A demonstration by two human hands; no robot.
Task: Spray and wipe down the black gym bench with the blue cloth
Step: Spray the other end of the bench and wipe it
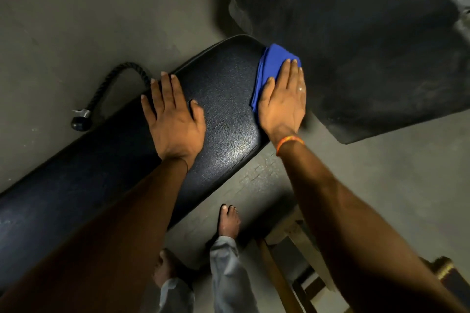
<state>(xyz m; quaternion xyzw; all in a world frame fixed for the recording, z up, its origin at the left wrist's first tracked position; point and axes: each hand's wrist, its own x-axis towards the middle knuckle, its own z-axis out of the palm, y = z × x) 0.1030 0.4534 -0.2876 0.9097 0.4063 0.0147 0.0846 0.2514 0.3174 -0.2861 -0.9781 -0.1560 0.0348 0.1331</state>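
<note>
The black gym bench (223,89) runs from the lower left up to the middle of the view, its textured pad shining. A folded blue cloth (273,66) lies on the pad's right edge near its far end. My right hand (283,101) presses flat on the cloth, fingers together and stretched out, an orange thread around the wrist. My left hand (174,114) rests flat on the bare pad to the left of it, fingers spread, holding nothing. No spray bottle is in view.
A black rope handle with a rubber ball end (101,99) lies on the grey floor left of the bench. A large dark mat (368,40) fills the upper right. My bare feet (229,221) stand by the bench, and a wooden stool (287,269) sits at the lower right.
</note>
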